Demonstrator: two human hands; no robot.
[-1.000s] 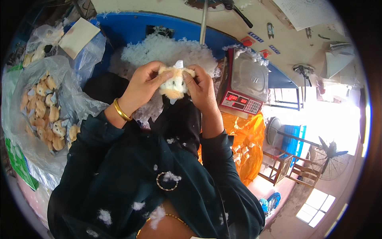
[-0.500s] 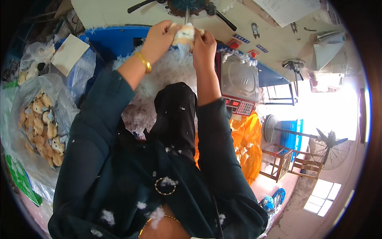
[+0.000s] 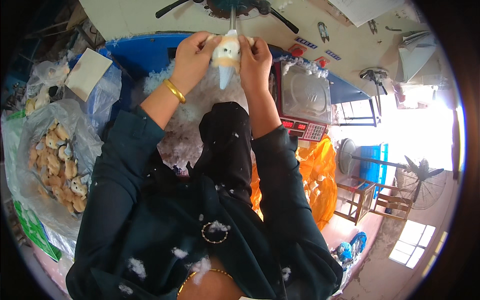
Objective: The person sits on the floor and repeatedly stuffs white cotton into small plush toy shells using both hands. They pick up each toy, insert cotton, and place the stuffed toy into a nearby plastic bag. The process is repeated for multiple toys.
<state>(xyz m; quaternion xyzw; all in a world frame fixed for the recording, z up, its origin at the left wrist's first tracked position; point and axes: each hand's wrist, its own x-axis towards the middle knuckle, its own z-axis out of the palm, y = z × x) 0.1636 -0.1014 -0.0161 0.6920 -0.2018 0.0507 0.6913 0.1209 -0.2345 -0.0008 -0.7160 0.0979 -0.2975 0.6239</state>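
Observation:
A small plush toy (image 3: pixel 229 51), tan and white with dark eyes and a pale blue pointed part hanging down, is held between my two hands. My left hand (image 3: pixel 194 59) pinches its left side, while my right hand (image 3: pixel 257 64) grips the right side with curled fingers. The toy's upper end meets a thin metal tube (image 3: pixel 233 21) that comes down from the machine at the top; whether the tube goes inside is hidden. Below the toy, loose white stuffing (image 3: pixel 192 102) fills the blue-edged bin (image 3: pixel 142 50).
At left, a clear plastic bag (image 3: pixel 85 130) holds several tan plush pieces (image 3: pixel 57 167). A red digital scale (image 3: pixel 305 100) stands right of my right forearm, above an orange bag (image 3: pixel 322 185). Snips (image 3: pixel 323 32) lie on the table (image 3: pixel 130 17). Black handles flank the tube.
The toy's face and pale blue point show more plainly, and the point hangs lower. My left fingers have shifted along the toy's side. The whole view has moved slightly.

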